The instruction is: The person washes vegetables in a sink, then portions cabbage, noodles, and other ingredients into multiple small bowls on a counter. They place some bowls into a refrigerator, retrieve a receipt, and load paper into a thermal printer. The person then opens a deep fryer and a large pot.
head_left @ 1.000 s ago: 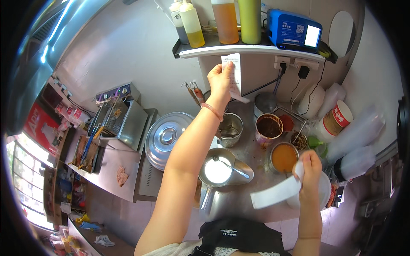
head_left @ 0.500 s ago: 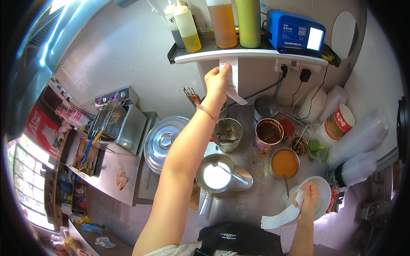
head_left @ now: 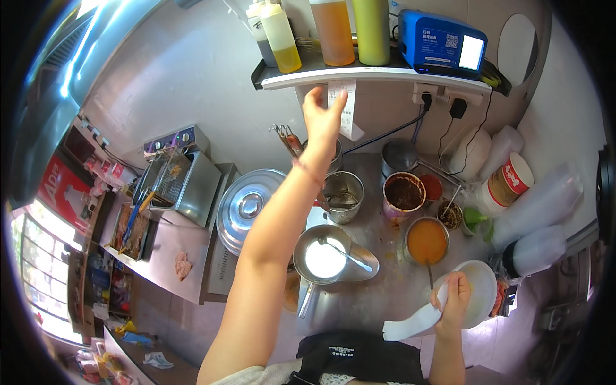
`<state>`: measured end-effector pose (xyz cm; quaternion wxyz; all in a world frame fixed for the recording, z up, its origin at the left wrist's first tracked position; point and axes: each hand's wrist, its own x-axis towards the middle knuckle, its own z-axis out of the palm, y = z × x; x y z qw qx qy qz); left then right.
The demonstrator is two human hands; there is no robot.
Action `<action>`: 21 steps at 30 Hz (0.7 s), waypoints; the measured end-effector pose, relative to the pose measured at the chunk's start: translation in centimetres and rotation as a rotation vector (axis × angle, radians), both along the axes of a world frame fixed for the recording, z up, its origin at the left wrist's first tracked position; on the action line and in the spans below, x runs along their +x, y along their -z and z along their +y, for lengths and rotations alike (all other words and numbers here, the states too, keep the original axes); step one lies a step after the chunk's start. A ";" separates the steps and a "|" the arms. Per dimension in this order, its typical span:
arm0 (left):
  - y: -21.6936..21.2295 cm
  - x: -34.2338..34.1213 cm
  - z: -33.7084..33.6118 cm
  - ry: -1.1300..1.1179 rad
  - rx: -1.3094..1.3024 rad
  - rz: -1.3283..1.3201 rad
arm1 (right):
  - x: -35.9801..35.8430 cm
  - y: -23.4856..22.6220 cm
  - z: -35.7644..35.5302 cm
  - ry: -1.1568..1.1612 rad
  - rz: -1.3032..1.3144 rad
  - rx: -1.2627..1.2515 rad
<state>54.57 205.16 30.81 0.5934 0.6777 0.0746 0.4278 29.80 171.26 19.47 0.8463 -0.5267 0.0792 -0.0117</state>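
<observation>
Left hand (head_left: 321, 114) raised to the shelf (head_left: 359, 76), fingers pinching a white receipt (head_left: 343, 109) hanging from its edge. Right hand (head_left: 454, 301) grips a white paper strip (head_left: 410, 324), well below the shelf, beside a white bowl (head_left: 481, 292).

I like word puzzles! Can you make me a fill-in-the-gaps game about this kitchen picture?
1. The left hand reaches up to a paper slip hanging under the ____.
2. The right hand holds a white ____.
3. The pot near the right hand holds ____ sauce.

Missing words: shelf; bowl; orange
</observation>
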 end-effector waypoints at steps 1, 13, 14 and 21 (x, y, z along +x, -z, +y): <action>1.7 -2.7 -0.5 -0.043 0.178 -0.068 | 0.0 -0.4 0.4 0.042 -0.010 0.062; 15.0 -35.6 -13.3 0.329 -0.897 0.188 | -4.7 4.7 16.4 -0.355 -0.465 0.081; 16.4 -36.7 -11.4 0.235 -1.014 0.115 | -5.9 5.0 17.3 -0.458 -0.553 -0.176; 25.4 -50.7 3.9 -0.419 -1.121 0.115 | -13.4 5.9 23.0 -1.030 -0.718 -0.607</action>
